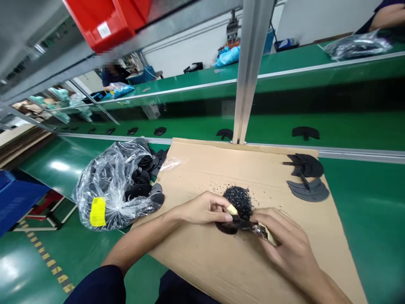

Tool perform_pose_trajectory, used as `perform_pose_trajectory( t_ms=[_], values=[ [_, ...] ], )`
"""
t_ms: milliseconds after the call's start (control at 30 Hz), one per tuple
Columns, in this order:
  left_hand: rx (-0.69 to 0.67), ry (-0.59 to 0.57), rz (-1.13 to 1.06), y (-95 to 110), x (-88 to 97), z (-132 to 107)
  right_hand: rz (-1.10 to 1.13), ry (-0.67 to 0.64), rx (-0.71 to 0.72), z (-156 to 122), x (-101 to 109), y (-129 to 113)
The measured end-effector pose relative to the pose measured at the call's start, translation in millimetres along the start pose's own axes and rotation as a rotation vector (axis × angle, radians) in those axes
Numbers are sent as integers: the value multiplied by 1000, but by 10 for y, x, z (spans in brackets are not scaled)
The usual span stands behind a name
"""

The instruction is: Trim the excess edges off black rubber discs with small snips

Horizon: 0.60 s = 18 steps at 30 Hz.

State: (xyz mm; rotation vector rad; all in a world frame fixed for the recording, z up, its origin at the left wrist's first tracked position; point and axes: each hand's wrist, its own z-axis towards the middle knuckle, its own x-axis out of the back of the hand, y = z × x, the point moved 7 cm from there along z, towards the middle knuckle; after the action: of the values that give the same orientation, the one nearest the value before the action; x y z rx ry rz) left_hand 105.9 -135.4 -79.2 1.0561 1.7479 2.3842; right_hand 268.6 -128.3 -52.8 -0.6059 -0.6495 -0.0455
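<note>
Over a flat cardboard sheet [202, 177], the left hand [202, 207] pinches a thin, matte black fan-shaped plastic part [228, 228], lying flat. The right hand [286, 240] grips a small knife [259, 230], lengthwise left-right, tip leftward, beside gritty black shavings [239, 199].

Factory assembly line; green conveyor belt [348, 131], red parts bin [104, 21], bagged black parts [117, 185]

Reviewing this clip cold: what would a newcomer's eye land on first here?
Most likely the two hands at the middle of the cardboard sheet: the left hand pinches a black plastic part while the right hand works a small blade against it, just below a heap of black shavings. Next, the clear bag spilling more black parts at left, and the red bin on the shelf top left.
</note>
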Motion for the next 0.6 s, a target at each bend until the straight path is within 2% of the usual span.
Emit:
perform_pose_trajectory(
  t_ms=[67,100,133,200,233,300,367,467,600],
  values=[
    [-7,-82,14,39,129,59,-74,21,18,-30,12,19],
    [-18,-76,58,60,264,100,-112,34,17,-46,20,33],
    [-29,-38,140,72,444,154,-147,46,10,-61,29,49],
    [-25,99,438,46,892,295,-197,57,0,-84,37,75],
    [29,175,574,-19,1134,379,-211,60,-3,-92,39,84],
    [272,298,759,-274,1596,542,-227,59,-1,-101,38,85],
    [367,360,805,-489,1895,712,-239,53,8,-105,32,65],
    [486,392,813,-804,2106,893,-257,40,20,-111,16,15],
    [652,403,794,-1108,2093,1022,-286,41,7,-124,8,-9]
  ],
)
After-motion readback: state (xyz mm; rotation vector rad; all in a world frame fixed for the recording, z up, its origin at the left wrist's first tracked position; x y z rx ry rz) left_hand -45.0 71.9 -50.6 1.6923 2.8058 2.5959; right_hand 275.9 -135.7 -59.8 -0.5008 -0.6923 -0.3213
